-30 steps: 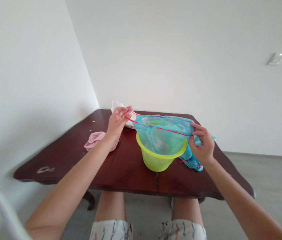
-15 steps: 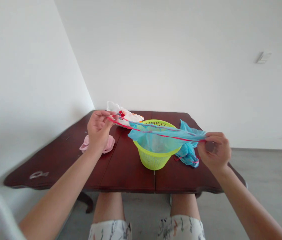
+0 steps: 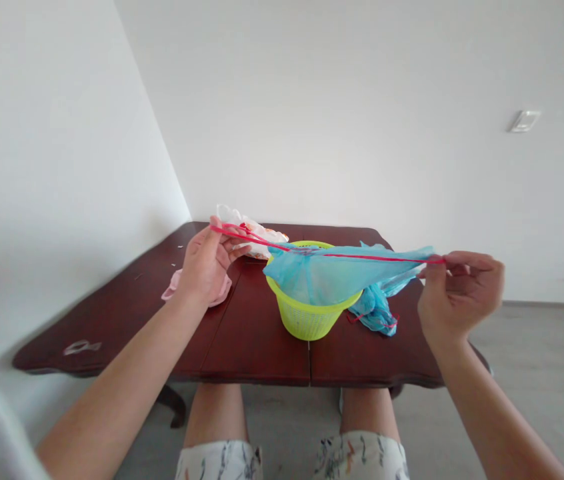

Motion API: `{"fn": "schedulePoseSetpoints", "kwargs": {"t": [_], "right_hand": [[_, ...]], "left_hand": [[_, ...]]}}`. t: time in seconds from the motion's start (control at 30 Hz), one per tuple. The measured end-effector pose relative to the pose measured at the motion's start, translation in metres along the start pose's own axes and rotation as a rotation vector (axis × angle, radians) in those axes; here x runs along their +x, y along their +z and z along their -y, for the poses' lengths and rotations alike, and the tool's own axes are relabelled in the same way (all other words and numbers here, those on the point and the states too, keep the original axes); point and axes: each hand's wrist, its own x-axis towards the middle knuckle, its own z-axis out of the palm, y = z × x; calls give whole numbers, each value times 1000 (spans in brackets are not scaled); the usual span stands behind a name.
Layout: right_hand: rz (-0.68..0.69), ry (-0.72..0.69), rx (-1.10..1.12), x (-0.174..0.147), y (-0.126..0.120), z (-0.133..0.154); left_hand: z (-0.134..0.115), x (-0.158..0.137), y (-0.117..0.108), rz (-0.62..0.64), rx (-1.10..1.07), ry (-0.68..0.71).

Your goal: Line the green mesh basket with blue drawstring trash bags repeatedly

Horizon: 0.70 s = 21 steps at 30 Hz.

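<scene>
A light blue plastic drawstring bag (image 3: pixel 335 279) hangs into a yellow-green basket (image 3: pixel 307 325) on the table. Its red drawstring (image 3: pixel 362 257) is stretched taut between my hands above the basket's rim. My left hand (image 3: pixel 211 257) pinches the string's left end, pulled out beyond the bag. My right hand (image 3: pixel 459 290) grips the string at the bag's right edge, out past the basket. The bag's mouth is gathered near the left. Another crumpled blue bag (image 3: pixel 376 310) with red string lies to the right of the basket.
The dark red-brown wooden table (image 3: pixel 257 347) stands against the walls. A white plastic bag (image 3: pixel 262 233) with red marks lies behind my left hand. A folded pink cloth item (image 3: pixel 222 291) is partly hidden by my left wrist. A small clear scrap (image 3: pixel 82 347) sits front left.
My right hand has moved outward to the right and slightly up, tightening the drawstring. My left hand has turned and shifted a little. The bag's mouth is drawn closer together.
</scene>
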Motion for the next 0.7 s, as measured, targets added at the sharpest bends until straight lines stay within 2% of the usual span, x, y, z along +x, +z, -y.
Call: {"fn": "schedulePoseSetpoints", "kwargs": {"t": [0.07, 0.17, 0.23, 0.3, 0.4, 0.47, 0.53, 0.7], "right_hand": [[8, 90, 1, 2, 0, 8], [181, 233, 49, 3, -1, 14], [260, 280, 117, 2, -1, 15], [252, 315, 184, 1, 2, 16], [151, 399, 338, 2, 11, 24], [83, 440, 458, 2, 18, 33], [76, 441, 525, 1, 23, 41], [223, 351, 464, -9, 23, 57]], "left_hand": [[-3, -3, 2, 47, -11, -18], [-8, -9, 5, 134, -36, -36], [-10, -13, 7, 195, -76, -51], [-11, -18, 9, 265, -119, -78], [-14, -26, 10, 323, -141, -111], [-15, -30, 11, 303, -125, -89], [-16, -34, 10, 249, -96, -40], [-12, -39, 2, 163, -44, -12]]}}
